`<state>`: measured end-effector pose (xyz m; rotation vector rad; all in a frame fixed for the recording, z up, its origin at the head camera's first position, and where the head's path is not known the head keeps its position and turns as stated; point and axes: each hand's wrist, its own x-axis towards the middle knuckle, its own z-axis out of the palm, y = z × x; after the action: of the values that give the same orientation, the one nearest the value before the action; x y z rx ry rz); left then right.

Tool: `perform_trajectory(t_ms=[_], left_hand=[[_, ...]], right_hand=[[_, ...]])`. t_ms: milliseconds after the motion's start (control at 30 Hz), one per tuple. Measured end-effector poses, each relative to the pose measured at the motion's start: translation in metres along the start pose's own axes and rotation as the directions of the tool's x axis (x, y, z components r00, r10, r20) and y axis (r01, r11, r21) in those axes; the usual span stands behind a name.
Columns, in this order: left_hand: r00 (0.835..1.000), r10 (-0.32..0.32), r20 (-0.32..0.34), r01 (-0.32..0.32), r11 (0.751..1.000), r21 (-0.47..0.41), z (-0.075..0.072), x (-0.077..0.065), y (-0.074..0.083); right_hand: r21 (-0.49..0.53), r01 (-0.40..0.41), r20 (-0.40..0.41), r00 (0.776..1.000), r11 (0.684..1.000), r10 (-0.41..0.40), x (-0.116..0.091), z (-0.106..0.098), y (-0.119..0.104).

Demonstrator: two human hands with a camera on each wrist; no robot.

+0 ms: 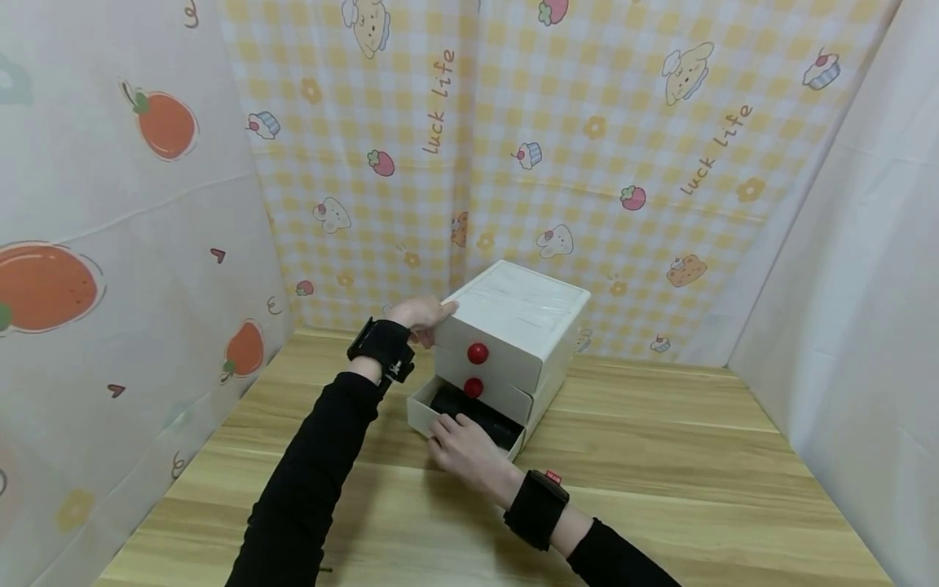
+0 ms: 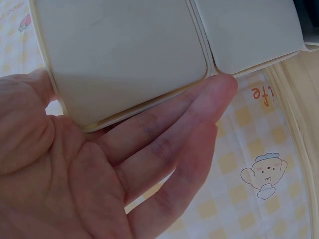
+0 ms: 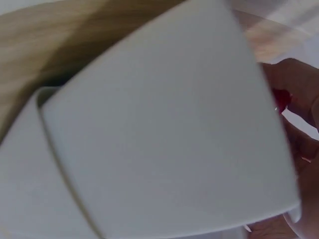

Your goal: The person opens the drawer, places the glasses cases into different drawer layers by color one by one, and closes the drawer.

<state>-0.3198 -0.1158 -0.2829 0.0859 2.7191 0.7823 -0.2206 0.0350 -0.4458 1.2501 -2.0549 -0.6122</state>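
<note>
A white drawer box (image 1: 517,303) stands on the table, its two upper drawers closed, with red knobs (image 1: 478,353) on their fronts. Its bottom drawer (image 1: 421,415) is pulled out. Inside lies a long black object (image 1: 458,403), partly covered by my fingers; its kind is unclear. My left hand (image 1: 421,316) rests against the box's upper left corner, thumb at the top edge, nearly straight fingers along the side. At the bottom drawer's front is my right hand (image 1: 469,452). The right wrist view shows its fingers curled about a red knob (image 3: 282,99), partly hidden.
The wood-grain table (image 1: 645,456) extends on both sides of the box. Behind it hangs a yellow checked cloth (image 1: 411,196) with printed cartoons. White cloths close off the left (image 1: 147,212) and right (image 1: 844,244). A small dark thing (image 1: 326,570) lies near the front edge.
</note>
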Motion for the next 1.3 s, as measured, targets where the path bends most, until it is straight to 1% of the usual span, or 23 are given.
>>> perform_trajectory(t_ms=[167,333,500,667,767,933,1133,1167,1233,1300], left_hand=[[1.000,0.004,0.003,-0.004,1.000,-0.012,0.000,-0.002,-0.001],[1.000,0.009,0.007,-0.009,1.000,-0.003,0.000,-0.002,-0.001],[1.000,0.022,0.007,-0.022,1.000,0.010,0.001,-0.001,-0.001],[0.999,0.034,0.008,-0.035,0.999,0.018,0.002,0.000,0.000],[1.000,0.029,0.008,-0.029,1.000,0.007,0.002,0.000,0.001],[1.000,0.014,0.011,-0.014,1.000,-0.015,0.003,0.001,0.002],[1.000,0.017,0.018,-0.016,1.000,-0.010,0.001,0.001,0.004],[1.000,0.019,0.019,-0.019,1.000,-0.008,0.001,0.001,0.004],[0.999,0.026,0.021,-0.026,1.000,0.001,0.001,0.001,0.004],[0.999,0.026,0.020,-0.026,1.000,0.005,0.001,0.002,0.004]], right_hand=[[-0.024,-0.052,0.017,0.998,0.998,0.052,-0.003,0.011,0.001],[-0.039,-0.110,-0.018,0.994,0.993,0.109,-0.007,0.021,0.003],[-0.024,-0.166,-0.041,0.986,0.986,0.165,-0.009,0.029,0.005],[-0.032,-0.211,-0.045,0.977,0.977,0.210,-0.012,0.037,0.008],[-0.028,-0.229,-0.042,0.973,0.973,0.228,-0.013,0.040,0.008],[0.006,-0.257,-0.041,0.966,0.966,0.257,-0.015,0.044,0.009],[0.082,-0.250,-0.024,0.967,0.965,0.252,-0.019,0.043,0.013],[0.098,-0.250,-0.032,0.967,0.963,0.254,-0.020,0.042,0.014],[0.138,-0.246,-0.090,0.962,0.960,0.259,-0.023,0.041,0.017],[0.183,-0.225,-0.190,0.947,0.957,0.259,-0.026,0.039,0.021]])
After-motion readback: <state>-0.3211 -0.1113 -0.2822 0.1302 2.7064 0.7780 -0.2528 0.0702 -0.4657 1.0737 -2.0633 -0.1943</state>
